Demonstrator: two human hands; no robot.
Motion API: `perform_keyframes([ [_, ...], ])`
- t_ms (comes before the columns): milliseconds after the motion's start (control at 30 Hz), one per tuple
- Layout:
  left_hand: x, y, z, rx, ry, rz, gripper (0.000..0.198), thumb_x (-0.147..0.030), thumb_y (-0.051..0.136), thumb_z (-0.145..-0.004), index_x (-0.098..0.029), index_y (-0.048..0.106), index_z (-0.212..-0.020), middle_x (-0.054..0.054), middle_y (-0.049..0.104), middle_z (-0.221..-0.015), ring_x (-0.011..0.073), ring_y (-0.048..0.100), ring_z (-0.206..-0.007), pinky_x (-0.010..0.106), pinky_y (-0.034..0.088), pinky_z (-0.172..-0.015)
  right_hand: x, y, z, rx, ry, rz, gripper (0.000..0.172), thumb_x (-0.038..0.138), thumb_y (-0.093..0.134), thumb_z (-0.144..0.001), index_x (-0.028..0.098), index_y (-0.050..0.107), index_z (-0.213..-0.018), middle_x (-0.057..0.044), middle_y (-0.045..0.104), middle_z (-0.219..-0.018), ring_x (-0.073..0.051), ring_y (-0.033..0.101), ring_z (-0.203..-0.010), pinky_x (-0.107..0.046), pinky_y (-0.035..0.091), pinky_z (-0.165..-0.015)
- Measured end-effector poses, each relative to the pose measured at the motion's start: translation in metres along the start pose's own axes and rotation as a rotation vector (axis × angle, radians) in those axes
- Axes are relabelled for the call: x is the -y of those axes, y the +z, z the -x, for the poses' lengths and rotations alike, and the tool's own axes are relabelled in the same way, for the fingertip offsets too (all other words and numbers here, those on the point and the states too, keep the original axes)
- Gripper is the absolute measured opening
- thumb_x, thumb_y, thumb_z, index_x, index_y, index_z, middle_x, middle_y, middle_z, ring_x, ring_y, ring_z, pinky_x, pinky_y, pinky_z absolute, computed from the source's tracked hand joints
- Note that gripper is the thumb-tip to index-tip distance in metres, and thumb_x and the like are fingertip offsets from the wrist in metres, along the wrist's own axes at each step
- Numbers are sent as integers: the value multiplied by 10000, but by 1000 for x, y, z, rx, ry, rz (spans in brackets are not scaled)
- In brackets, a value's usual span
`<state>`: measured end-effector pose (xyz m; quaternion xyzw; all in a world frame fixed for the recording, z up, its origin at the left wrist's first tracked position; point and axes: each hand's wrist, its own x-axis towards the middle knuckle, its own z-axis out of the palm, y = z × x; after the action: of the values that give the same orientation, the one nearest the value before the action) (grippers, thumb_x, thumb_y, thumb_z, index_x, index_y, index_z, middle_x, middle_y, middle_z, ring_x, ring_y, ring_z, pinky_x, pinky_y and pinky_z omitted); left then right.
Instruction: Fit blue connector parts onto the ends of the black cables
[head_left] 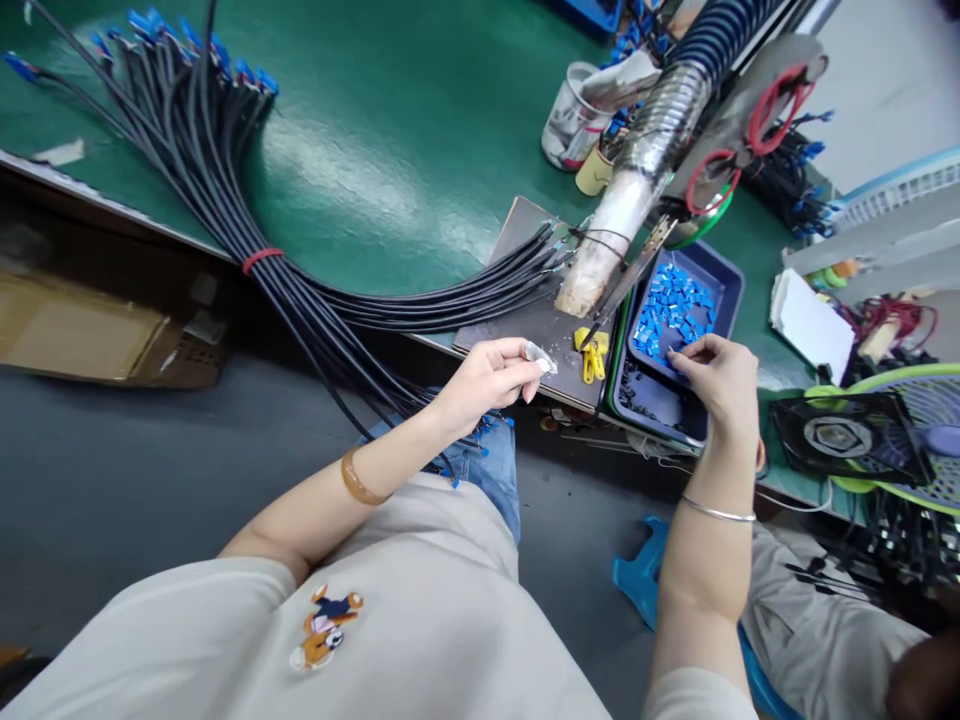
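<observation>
My left hand (491, 378) is closed in a pinch on a small silvery-clear piece (540, 356) at the front edge of a dark work plate (525, 322). My right hand (716, 380) reaches into a dark blue tray (724, 270) and its fingertips pinch among several small blue plastic parts (671, 305); what they grip is hidden. A thick bundle of black cables (300, 270), bound by a red band (262, 257), runs from the green table's far left down onto the plate. Their ends lie beneath a foil-wrapped hose nozzle (611, 240).
A yellow clip (592, 355) lies on the plate. Tape-wrapped cups (574, 125) stand at the back of the green table (390, 150). A green fan (900, 435) and a white pad (810, 322) sit at right. Another person's knee (817, 610) shows bottom right, above a blue stool (641, 575).
</observation>
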<state>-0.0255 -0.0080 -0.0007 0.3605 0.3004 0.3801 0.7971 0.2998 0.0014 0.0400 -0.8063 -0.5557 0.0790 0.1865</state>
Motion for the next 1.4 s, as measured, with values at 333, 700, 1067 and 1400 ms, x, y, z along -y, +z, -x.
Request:
perform_keyframes([
  [333,3,16,-5,-49,105,-174,167,-205,683,-716,-137,543,-655,-65,459,-457,27,363,-442,171,240,-471,63,16,73,-214,-143,-602,200,281,750,-783,223,570,-719,-1,647,-822,-130,656,-620,-281,546,-590],
  [700,5,20,-11,-10,137,-263,129,-206,655,-733,-133,555,-698,-64,438,-554,29,324,-500,180,240,-492,109,79,135,-474,-448,-526,69,182,634,-899,243,659,-919,-30,720,-914,-178,713,-873,-364,610,-773],
  [1067,4,19,-16,-53,124,-318,158,-229,641,-756,-127,580,-652,-46,443,-532,42,343,-495,191,247,-475,107,86,129,-412,-408,-617,89,162,659,-869,234,610,-851,-28,727,-941,-173,714,-894,-358,610,-782],
  [1400,3,20,-24,-60,229,-342,190,-221,607,-783,-131,532,-633,-41,432,-590,44,348,-545,190,277,-518,107,86,121,-503,-556,-385,156,106,654,-856,254,612,-883,-16,750,-947,-168,723,-892,-352,588,-823],
])
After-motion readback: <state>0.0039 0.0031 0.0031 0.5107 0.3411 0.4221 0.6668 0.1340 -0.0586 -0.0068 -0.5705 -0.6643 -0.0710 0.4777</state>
